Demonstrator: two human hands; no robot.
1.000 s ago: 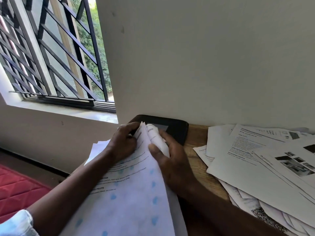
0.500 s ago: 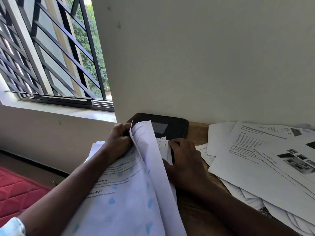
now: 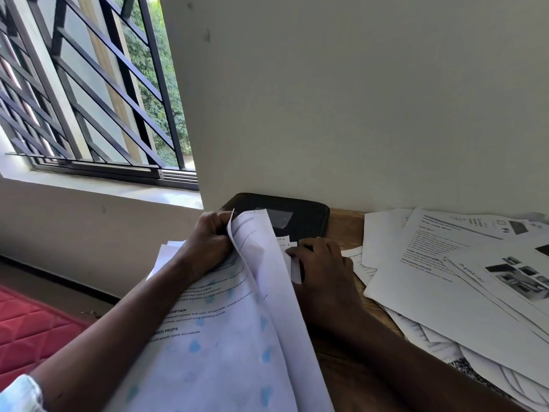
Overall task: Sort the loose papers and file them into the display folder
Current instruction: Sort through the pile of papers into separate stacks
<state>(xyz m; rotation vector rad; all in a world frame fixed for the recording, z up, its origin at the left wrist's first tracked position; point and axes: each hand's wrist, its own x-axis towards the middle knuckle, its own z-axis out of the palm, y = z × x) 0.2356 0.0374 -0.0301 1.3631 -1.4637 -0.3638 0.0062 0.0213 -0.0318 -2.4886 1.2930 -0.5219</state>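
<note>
display folder pages (image 3: 225,352) at tabletop (image 3: 346,230) left edge, long axis viewer-to-wall, top ends raised. left hand (image 3: 212,242) fingers curl around top edge; right hand (image 3: 323,272) fingers pinch paper slip (image 3: 294,270). loose papers (image 3: 445,278) right.

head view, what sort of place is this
Likely a room in a home, at a wooden desk against a plain wall: loose printed papers spread on it, a barred window on the left, a red quilted mat on the floor below.
</note>
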